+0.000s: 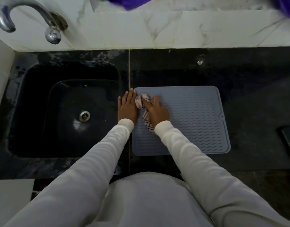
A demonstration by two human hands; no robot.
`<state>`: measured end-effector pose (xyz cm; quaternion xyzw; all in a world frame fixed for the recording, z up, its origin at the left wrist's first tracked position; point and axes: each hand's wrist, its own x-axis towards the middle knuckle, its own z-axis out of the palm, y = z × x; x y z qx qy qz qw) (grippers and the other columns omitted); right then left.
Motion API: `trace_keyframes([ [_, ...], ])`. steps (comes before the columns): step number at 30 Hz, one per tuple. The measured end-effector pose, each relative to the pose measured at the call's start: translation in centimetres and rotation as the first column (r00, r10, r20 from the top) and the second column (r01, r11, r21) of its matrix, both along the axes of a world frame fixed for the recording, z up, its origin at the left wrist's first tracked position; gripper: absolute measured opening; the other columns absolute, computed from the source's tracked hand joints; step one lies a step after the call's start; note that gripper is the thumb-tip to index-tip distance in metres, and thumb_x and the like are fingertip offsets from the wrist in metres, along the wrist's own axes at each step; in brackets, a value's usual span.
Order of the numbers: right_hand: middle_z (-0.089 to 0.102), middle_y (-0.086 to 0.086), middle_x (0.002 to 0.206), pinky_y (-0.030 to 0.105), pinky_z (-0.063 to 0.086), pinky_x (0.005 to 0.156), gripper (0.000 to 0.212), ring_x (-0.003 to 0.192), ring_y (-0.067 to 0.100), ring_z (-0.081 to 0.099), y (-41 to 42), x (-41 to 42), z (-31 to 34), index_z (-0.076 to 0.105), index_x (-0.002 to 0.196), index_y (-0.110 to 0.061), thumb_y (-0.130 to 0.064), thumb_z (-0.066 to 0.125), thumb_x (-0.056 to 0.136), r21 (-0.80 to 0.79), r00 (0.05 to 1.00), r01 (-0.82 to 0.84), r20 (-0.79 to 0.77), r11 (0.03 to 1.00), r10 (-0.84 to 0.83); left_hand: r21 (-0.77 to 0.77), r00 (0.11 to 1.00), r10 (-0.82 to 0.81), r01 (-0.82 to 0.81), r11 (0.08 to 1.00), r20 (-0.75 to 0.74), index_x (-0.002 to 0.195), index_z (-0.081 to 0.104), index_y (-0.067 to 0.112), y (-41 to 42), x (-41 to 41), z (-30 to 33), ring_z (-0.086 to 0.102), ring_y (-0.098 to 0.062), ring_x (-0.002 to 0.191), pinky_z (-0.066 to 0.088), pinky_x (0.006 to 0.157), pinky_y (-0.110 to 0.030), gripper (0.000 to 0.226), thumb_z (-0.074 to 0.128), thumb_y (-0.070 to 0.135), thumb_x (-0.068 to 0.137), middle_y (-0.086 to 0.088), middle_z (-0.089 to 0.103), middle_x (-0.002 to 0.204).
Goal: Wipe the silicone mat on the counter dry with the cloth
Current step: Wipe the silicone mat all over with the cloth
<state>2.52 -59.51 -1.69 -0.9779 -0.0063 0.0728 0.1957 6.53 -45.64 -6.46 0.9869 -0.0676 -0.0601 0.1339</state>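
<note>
A grey-blue silicone mat [195, 122] with wavy ridges lies on the black counter, right of the sink. A bunched white cloth [141, 102] with dark checked lines rests on the mat's far left corner. My right hand [156, 110] presses down on the cloth and grips it; part of the cloth trails back under my wrist. My left hand [127, 106] lies flat, fingers together, on the mat's left edge, touching the cloth. A few water drops show on the mat's right side.
A black sink [43, 115] with a metal drain sits to the left, under a chrome tap [26, 17]. A marble backsplash [190, 30] runs behind the counter. A dark flat object [288, 140] lies at the right edge. Purple fabric [129, 2] hangs at the top.
</note>
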Motion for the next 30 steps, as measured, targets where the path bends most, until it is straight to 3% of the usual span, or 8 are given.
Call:
trace_keyframes([
  [3, 0.038, 0.016, 0.133, 0.046, 0.049, 0.081, 0.052, 0.107, 0.038, 0.053, -1.5, -0.2, -0.4, 0.035, 0.143, -0.035, -0.019, 0.049, 0.096, -0.041, 1.000, -0.002, 0.024, 0.999, 0.003, 0.002, 1.000, -0.008, 0.008, 1.000, 0.003, 0.156, 0.013, 0.020, 0.1, 0.0, 0.1, 0.009, -0.019, 0.149, 0.003, 0.121, -0.047, 0.058, 0.032, 0.032, 0.103, 0.003, 0.010, 0.163],
  [6, 0.040, 0.015, 0.133, 0.047, 0.048, 0.086, 0.044, 0.110, 0.037, 0.053, -3.6, -0.6, -0.9, 0.035, 0.136, -0.042, -0.024, 0.047, 0.098, 0.027, 0.999, 0.043, 0.008, 0.999, -0.043, 0.015, 1.000, -0.011, 0.011, 1.000, 0.008, 0.156, 0.011, 0.020, 0.1, -0.1, 0.0, 0.009, -0.020, 0.149, 0.005, 0.121, -0.047, 0.059, 0.032, 0.027, 0.102, 0.003, 0.009, 0.163],
  [18, 0.043, 0.017, 0.126, 0.043, 0.047, 0.075, 0.060, 0.096, 0.037, 0.057, -12.8, -1.8, -1.0, 0.041, 0.142, -0.036, -0.004, 0.045, 0.091, -0.075, 0.997, 0.054, 0.053, 0.996, -0.050, 0.074, 0.997, 0.079, -0.080, 0.994, 0.022, 0.156, 0.013, 0.023, -1.2, -0.3, 0.7, 0.008, -0.018, 0.149, 0.005, 0.121, -0.044, 0.056, 0.027, 0.015, 0.103, 0.005, 0.010, 0.163],
  [21, 0.045, 0.016, 0.121, 0.038, 0.042, 0.072, 0.054, 0.095, 0.037, 0.055, -15.2, -1.6, -0.8, 0.044, 0.138, -0.037, -0.011, 0.042, 0.091, -0.060, 0.998, 0.063, 0.030, 0.996, -0.062, 0.079, 0.995, 0.093, -0.095, 0.992, 0.019, 0.156, 0.012, 0.024, -1.2, -0.4, 0.6, 0.008, -0.018, 0.150, 0.005, 0.121, -0.044, 0.057, 0.029, 0.014, 0.103, 0.005, 0.009, 0.163],
  [25, 0.052, 0.015, 0.113, 0.045, 0.048, 0.082, 0.020, 0.094, 0.036, 0.059, -17.7, -2.1, -0.5, 0.041, 0.117, -0.039, -0.032, 0.042, 0.098, 0.056, 0.986, 0.147, 0.072, 0.988, -0.151, 0.087, 0.996, 0.092, -0.093, 0.992, 0.017, 0.156, 0.008, 0.023, -1.3, -0.4, 0.6, 0.004, -0.019, 0.150, 0.005, 0.122, -0.045, 0.060, 0.031, 0.014, 0.102, 0.003, 0.006, 0.164],
  [30, 0.053, 0.003, 0.102, 0.031, 0.039, 0.076, 0.033, 0.096, 0.031, 0.058, -21.7, -2.0, -1.2, 0.054, 0.118, -0.024, -0.045, 0.043, 0.096, 0.026, 0.944, 0.323, 0.062, 0.946, -0.324, 0.082, 0.995, 0.096, -0.098, 0.992, 0.022, 0.156, 0.008, 0.025, -1.3, -0.4, 0.5, 0.004, -0.017, 0.150, 0.004, 0.122, -0.044, 0.059, 0.028, 0.012, 0.102, 0.005, 0.006, 0.164],
])
